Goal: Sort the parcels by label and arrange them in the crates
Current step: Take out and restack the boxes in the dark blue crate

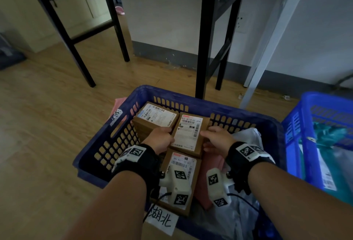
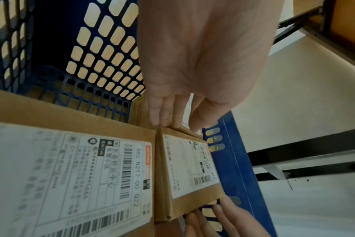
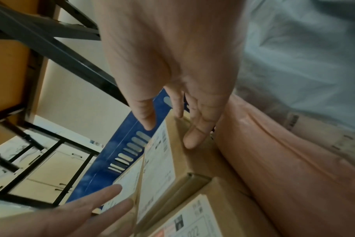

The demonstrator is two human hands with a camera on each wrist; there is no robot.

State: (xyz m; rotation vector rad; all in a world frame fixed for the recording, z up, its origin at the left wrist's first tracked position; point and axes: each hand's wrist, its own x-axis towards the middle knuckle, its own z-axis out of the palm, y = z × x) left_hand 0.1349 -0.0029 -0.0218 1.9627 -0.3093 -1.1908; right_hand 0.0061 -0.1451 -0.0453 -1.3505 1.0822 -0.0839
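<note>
A dark blue crate (image 1: 238, 110) holds several cardboard parcels with white shipping labels. My left hand (image 1: 160, 138) and right hand (image 1: 215, 138) grip the middle box (image 1: 188, 132) from its two sides. In the left wrist view the left hand (image 2: 178, 121) has its fingers down in the gap at the box's (image 2: 191, 168) left edge. The right hand (image 3: 170, 133) has its thumb on the label and its fingers on the side of the box (image 3: 160, 160). A second box (image 1: 156, 117) lies far left. A third box (image 1: 182, 164) lies nearer me.
A pink parcel (image 1: 212, 163) and white plastic bags (image 1: 246, 136) fill the crate's right side. A handwritten paper tag (image 1: 162, 218) hangs on its near rim. A brighter blue crate (image 1: 298, 125) with parcels stands to the right. Black table legs (image 1: 205, 48) rise behind.
</note>
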